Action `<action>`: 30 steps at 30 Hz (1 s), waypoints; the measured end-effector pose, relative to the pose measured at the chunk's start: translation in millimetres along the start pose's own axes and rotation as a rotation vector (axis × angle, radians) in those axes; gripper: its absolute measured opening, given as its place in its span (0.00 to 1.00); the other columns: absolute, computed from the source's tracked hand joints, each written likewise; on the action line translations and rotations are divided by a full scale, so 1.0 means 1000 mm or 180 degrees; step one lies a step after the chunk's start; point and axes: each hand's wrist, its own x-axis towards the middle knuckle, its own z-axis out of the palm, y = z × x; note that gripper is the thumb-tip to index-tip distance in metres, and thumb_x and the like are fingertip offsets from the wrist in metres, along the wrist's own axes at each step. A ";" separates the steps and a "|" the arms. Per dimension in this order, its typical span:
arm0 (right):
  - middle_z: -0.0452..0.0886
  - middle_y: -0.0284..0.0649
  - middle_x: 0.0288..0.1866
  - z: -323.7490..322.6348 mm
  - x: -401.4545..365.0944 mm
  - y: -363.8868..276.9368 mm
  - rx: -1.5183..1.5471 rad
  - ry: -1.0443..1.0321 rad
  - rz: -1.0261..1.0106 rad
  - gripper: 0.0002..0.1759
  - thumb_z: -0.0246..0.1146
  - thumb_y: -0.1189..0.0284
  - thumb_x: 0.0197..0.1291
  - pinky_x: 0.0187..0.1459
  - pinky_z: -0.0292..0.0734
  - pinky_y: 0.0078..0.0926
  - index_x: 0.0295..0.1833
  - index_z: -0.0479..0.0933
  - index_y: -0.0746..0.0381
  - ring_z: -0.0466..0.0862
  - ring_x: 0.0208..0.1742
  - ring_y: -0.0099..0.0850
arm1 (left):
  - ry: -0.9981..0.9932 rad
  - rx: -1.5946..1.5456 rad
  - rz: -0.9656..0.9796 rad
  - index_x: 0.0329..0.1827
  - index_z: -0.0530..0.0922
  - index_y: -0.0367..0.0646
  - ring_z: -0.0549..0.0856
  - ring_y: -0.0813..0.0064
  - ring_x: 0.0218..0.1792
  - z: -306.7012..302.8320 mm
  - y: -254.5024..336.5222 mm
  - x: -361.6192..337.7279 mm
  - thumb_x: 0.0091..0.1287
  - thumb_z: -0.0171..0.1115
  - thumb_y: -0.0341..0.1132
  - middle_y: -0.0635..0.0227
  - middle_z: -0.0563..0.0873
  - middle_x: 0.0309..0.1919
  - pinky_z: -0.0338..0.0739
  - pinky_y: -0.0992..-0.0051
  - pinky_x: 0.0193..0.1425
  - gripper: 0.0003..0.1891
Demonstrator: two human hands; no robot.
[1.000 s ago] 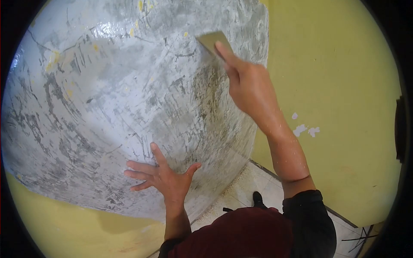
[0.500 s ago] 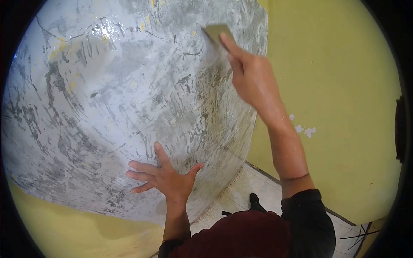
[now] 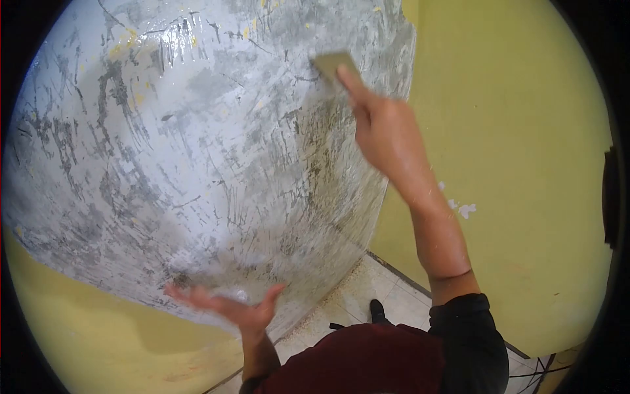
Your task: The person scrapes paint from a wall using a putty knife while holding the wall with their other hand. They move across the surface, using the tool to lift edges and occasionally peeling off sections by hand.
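Note:
My right hand (image 3: 384,125) grips a flat tan scraper (image 3: 336,65), its index finger pressed along the blade. The scraper lies against the upper right of a large wall patch (image 3: 197,164), mottled grey and white with dark streaks. Glossy, wet-looking marks show at the patch's upper left. Low on the patch, my left hand (image 3: 243,310) has its fingers spread and is slightly blurred; it holds nothing. Whether it touches the surface cannot be made out.
Green-yellow wall (image 3: 518,164) borders the patch on the right, with small white spots (image 3: 466,210). Below are light floor tiles (image 3: 367,289), crumbs along the wall's foot, a black shoe (image 3: 377,311), and dark thin rods at the lower right.
My left hand has moved down and left, its fingers turned more sideways. My right hand and the scraper sit slightly lower in view. The patch's marks have shifted rightward as the view moved.

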 end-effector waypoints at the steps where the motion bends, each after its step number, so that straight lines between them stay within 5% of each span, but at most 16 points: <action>1: 0.80 0.58 0.26 0.008 -0.011 0.005 0.0079 -0.0085 -0.0028 0.22 0.60 0.73 0.69 0.32 0.75 0.41 0.66 0.79 0.47 0.78 0.25 0.55 | 0.0303 0.0414 -0.0019 0.83 0.40 0.42 0.42 0.38 0.80 -0.020 -0.015 -0.006 0.48 0.74 0.71 0.37 0.35 0.80 0.55 0.35 0.74 0.70; 4: 0.79 0.58 0.26 0.002 0.012 -0.002 0.0059 0.0106 -0.0122 0.22 0.60 0.74 0.69 0.34 0.76 0.40 0.67 0.79 0.47 0.77 0.23 0.52 | 0.0543 0.1339 -0.0763 0.83 0.36 0.44 0.41 0.41 0.81 -0.061 -0.076 -0.048 0.44 0.77 0.70 0.38 0.36 0.80 0.54 0.35 0.74 0.74; 6: 0.80 0.57 0.26 -0.010 0.025 -0.008 -0.0036 0.0079 -0.0025 0.22 0.60 0.75 0.69 0.34 0.76 0.38 0.67 0.79 0.47 0.77 0.23 0.51 | 0.0072 0.2449 -0.1475 0.83 0.33 0.43 0.36 0.38 0.81 -0.082 -0.101 -0.067 0.37 0.75 0.77 0.37 0.34 0.80 0.48 0.34 0.74 0.81; 9: 0.79 0.57 0.26 -0.009 0.019 -0.009 0.0119 0.0005 0.0061 0.23 0.60 0.75 0.69 0.34 0.75 0.36 0.67 0.78 0.47 0.77 0.23 0.50 | -0.0197 0.2140 -0.1717 0.83 0.30 0.46 0.32 0.37 0.80 -0.088 -0.106 -0.083 0.27 0.85 0.67 0.37 0.28 0.80 0.54 0.24 0.68 0.86; 12: 0.80 0.59 0.28 0.007 0.005 -0.003 0.0220 0.0020 -0.0058 0.21 0.58 0.74 0.67 0.34 0.74 0.50 0.65 0.79 0.53 0.80 0.29 0.58 | -0.0314 0.2168 -0.2174 0.83 0.29 0.47 0.29 0.36 0.80 -0.085 -0.101 -0.079 0.22 0.87 0.63 0.37 0.25 0.79 0.57 0.21 0.63 0.89; 15: 0.82 0.59 0.31 -0.005 0.036 -0.006 0.0305 0.0159 -0.0165 0.20 0.57 0.72 0.69 0.37 0.77 0.48 0.65 0.79 0.52 0.82 0.33 0.58 | -0.0339 0.2295 -0.2088 0.83 0.28 0.47 0.27 0.35 0.79 -0.085 -0.097 -0.075 0.21 0.89 0.59 0.37 0.25 0.79 0.59 0.21 0.62 0.90; 17: 0.80 0.59 0.32 -0.021 0.070 -0.020 0.0203 0.0153 0.0106 0.20 0.58 0.69 0.72 0.38 0.77 0.32 0.68 0.77 0.47 0.76 0.24 0.48 | -0.0379 0.2304 -0.2077 0.83 0.28 0.47 0.27 0.35 0.79 -0.087 -0.098 -0.077 0.21 0.89 0.58 0.37 0.25 0.79 0.59 0.21 0.62 0.90; 18: 0.82 0.60 0.34 -0.021 0.077 -0.013 0.0351 0.0344 -0.0278 0.20 0.57 0.67 0.73 0.40 0.78 0.35 0.69 0.76 0.45 0.77 0.25 0.48 | -0.0377 0.2292 -0.2095 0.83 0.28 0.48 0.27 0.35 0.79 -0.085 -0.100 -0.078 0.22 0.89 0.58 0.38 0.25 0.79 0.58 0.20 0.62 0.89; 23: 0.82 0.59 0.33 -0.004 0.043 0.003 0.0067 0.0290 -0.0253 0.21 0.57 0.69 0.73 0.42 0.78 0.37 0.69 0.76 0.43 0.78 0.27 0.48 | -0.0378 0.2238 -0.2217 0.82 0.27 0.48 0.27 0.36 0.79 -0.085 -0.100 -0.077 0.23 0.89 0.59 0.39 0.23 0.79 0.58 0.20 0.62 0.89; 25: 0.84 0.59 0.37 -0.009 0.059 -0.002 0.0154 0.0223 0.0072 0.20 0.56 0.68 0.70 0.44 0.78 0.50 0.65 0.80 0.49 0.84 0.39 0.58 | -0.0380 0.2260 -0.2258 0.82 0.26 0.48 0.26 0.37 0.80 -0.085 -0.094 -0.070 0.23 0.89 0.59 0.40 0.23 0.79 0.57 0.20 0.62 0.89; 27: 0.84 0.59 0.38 -0.029 0.080 -0.009 0.0208 0.0151 0.0201 0.20 0.56 0.68 0.70 0.45 0.78 0.50 0.65 0.79 0.49 0.84 0.39 0.57 | -0.0602 0.2257 -0.2627 0.81 0.27 0.38 0.24 0.41 0.80 -0.083 -0.086 -0.062 0.21 0.92 0.46 0.34 0.22 0.77 0.56 0.28 0.68 0.89; 30: 0.85 0.58 0.39 -0.031 0.072 -0.003 -0.0030 0.0015 0.0229 0.21 0.55 0.68 0.71 0.46 0.78 0.50 0.66 0.78 0.47 0.85 0.41 0.56 | -0.0557 0.2225 -0.2587 0.81 0.27 0.37 0.24 0.41 0.80 -0.084 -0.083 -0.060 0.21 0.92 0.46 0.33 0.24 0.77 0.57 0.27 0.67 0.89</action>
